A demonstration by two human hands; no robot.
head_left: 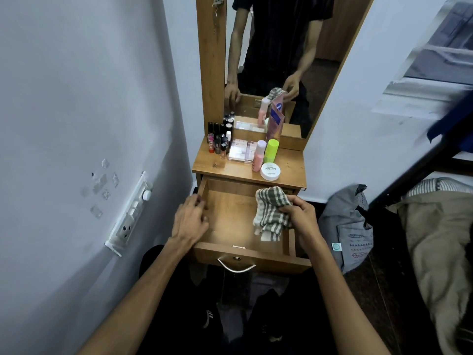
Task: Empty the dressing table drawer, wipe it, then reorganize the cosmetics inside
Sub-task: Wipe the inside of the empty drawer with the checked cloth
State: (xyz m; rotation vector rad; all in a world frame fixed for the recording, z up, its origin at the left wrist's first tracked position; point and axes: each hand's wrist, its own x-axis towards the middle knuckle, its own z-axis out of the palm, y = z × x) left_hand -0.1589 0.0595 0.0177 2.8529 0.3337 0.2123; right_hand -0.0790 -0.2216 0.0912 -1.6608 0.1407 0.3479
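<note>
Drawer [230,221] pulled out and emptied; cosmetics [243,149] all stand up on the dressing table top [291,165]. Right hand [302,213] grips a bunched checked cloth [271,213] over the drawer's right side. Left hand [190,219], fingers loosely curled, rests on the left drawer wall. Judged: emptying done, wiping underway or about to start, restocking left.

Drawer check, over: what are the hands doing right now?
Left hand rests on the drawer side wall. Right hand grips checked cloth over it. Drawer emptied; cosmetics wait on top.
</note>
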